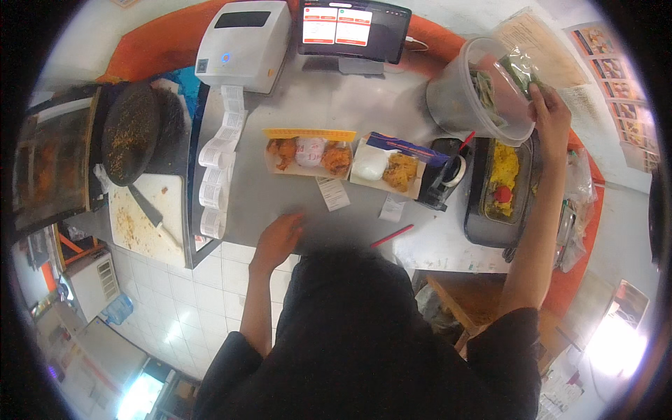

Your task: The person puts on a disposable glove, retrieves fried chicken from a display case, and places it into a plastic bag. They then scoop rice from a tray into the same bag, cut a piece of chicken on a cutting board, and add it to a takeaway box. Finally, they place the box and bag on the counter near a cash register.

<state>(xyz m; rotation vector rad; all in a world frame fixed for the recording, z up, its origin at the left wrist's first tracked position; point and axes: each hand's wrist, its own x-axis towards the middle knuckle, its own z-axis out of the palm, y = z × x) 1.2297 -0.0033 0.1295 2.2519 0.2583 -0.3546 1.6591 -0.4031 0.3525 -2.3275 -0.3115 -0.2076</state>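
My right hand (548, 107) grips a clear plastic packet with green contents (520, 73) over the mouth of a tilted translucent plastic tub (454, 100). More green packets lie inside the tub. My left hand (281, 236) rests near the counter's front edge, fingers slightly apart, holding nothing. Ahead of it stands an open paper box (310, 172) with fried chicken pieces and a printed wrapped bundle (310, 152). Touching its right side, a second open box (386, 190) holds a white wrapped bundle (369, 164) and a piece of fried chicken (401, 172). Paper slips (333, 194) lie before the boxes.
A label printer (244, 47) trails a folded label strip (214, 191) down the left. A tablet (354, 31) stands at the back. A knife (149, 210) lies on a stained cutting board (126, 236). Right are a tape dispenser (441, 181), a tray of yellow food (501, 173) and a red stick (392, 236).
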